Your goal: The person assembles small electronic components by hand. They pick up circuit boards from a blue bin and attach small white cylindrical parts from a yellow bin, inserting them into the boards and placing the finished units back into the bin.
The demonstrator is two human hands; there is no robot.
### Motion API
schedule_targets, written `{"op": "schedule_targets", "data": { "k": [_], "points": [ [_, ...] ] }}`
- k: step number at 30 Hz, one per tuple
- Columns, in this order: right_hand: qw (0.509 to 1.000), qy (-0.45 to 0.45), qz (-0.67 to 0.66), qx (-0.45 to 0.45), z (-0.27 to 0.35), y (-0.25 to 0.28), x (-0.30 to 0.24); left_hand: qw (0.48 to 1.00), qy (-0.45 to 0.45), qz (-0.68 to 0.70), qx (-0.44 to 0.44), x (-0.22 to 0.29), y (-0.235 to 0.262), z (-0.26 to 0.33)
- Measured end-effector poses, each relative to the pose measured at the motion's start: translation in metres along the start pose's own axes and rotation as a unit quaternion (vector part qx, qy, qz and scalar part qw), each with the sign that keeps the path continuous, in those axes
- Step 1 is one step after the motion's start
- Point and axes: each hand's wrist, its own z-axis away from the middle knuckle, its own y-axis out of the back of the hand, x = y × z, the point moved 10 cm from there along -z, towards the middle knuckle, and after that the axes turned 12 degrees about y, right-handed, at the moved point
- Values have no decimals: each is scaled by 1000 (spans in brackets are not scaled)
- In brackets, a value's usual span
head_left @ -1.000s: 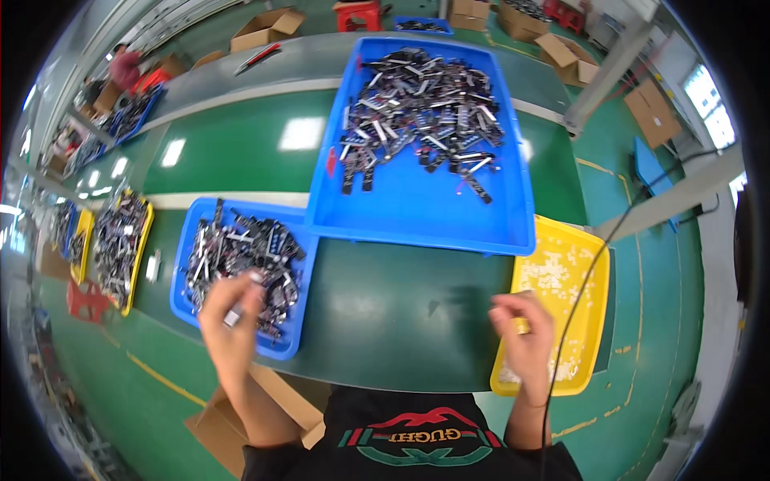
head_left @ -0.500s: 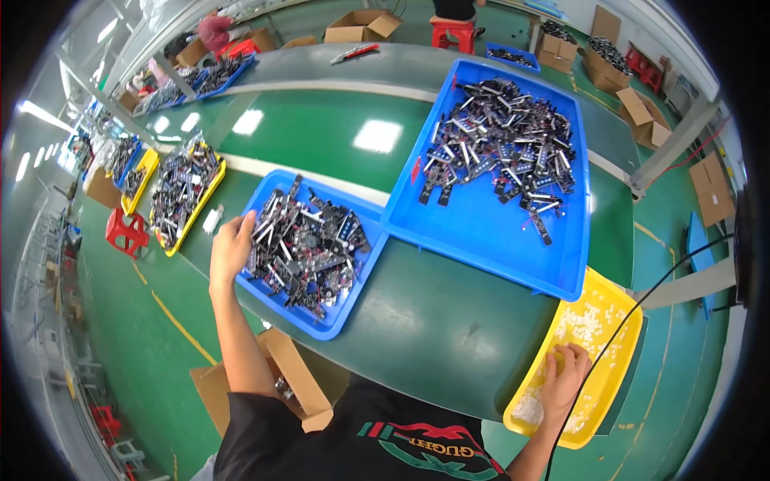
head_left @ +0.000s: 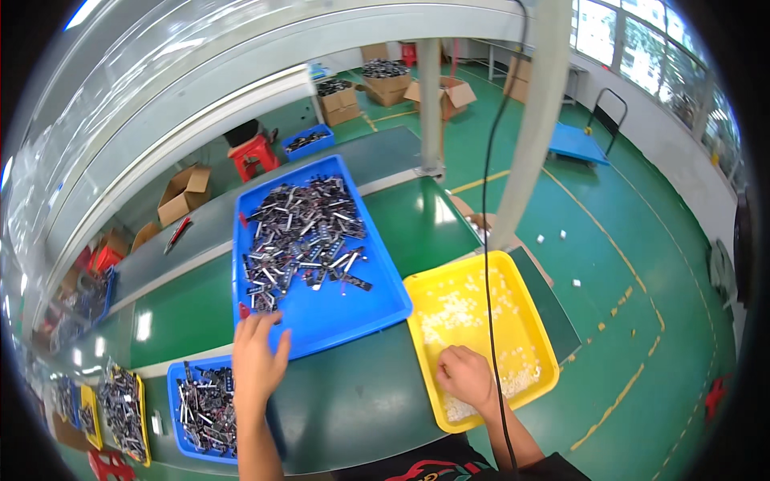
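Observation:
My left hand [head_left: 258,353] hovers at the near left corner of a large blue tray [head_left: 337,317], thumb and fingers apart, with nothing visible in it. A heap of small black electronic parts with white strips [head_left: 309,228] fills much of that tray. Partly behind my left forearm stands a smaller blue tray [head_left: 175,401] of similar dark parts [head_left: 207,405]. My right hand [head_left: 465,374] is down in a yellow tray [head_left: 525,321], its fingers curled closed; what they hold, if anything, is hidden. Tiny white pieces [head_left: 453,313] lie scattered around it.
A black cable [head_left: 487,200] hangs in front of the yellow tray, beside my right wrist. Posts [head_left: 537,120] rise behind the dark green worktable [head_left: 349,401]. More filled yellow trays [head_left: 144,417] stand at the left. Cartons [head_left: 184,192] and a blue trolley [head_left: 577,143] are farther off.
The view has swung to the right. My left hand has left the smaller blue tray's rim and moved to the large tray's near corner. My right hand remains in the yellow tray, fingers more curled.

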Motion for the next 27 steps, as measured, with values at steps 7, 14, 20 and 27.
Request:
{"op": "schedule_targets", "data": {
  "k": [7,14,20,27],
  "points": [
    [944,-105,-312,-20,-9,34,-33,988,-122,-58,-80,43,-135,-77],
    [939,101,-282,168,-71,168,-92,950,-65,-20,-304,-6,-188,-55],
    [980,-39,-183,64,-28,84,-41,977,-67,30,-198,-3,-175,-51],
    [992,-74,-99,19,21,1,-21,975,-143,21,-166,29,-197,-80]
  ]
}}
